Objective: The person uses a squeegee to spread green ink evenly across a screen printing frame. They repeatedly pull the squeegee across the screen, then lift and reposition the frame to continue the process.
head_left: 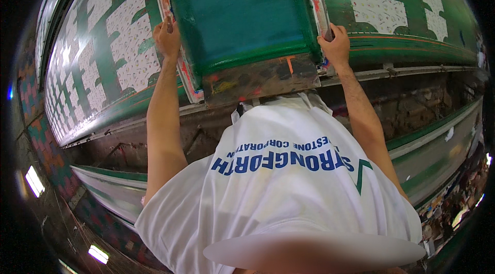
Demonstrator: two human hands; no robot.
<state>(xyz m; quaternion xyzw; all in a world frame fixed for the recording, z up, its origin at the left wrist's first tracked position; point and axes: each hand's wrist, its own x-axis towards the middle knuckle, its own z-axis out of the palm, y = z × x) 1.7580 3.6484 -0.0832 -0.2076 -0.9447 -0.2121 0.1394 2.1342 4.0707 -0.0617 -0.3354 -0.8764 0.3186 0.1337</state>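
Note:
A screen printing frame [318, 3] with paint-stained side rails lies over the green table in front of me. Its mesh [237, 13] is dark teal with a green border. My left hand [167, 41] is closed around the left rail, and my right hand [336, 46] grips the right rail near its lower end. At the frame's near end, close to my white shirt, is a dark, paint-smeared board [263, 79] with an orange mark. White patterned cut pieces [133, 42] lie flat on the table to the left, and similar pieces [376, 11] lie to the right.
A metal rail [402, 71] runs along the near edge of the long green table [412, 49]. Behind me stands another long table [438, 152] with a green edge. Lit windows or lamps [35, 181] show at the lower left.

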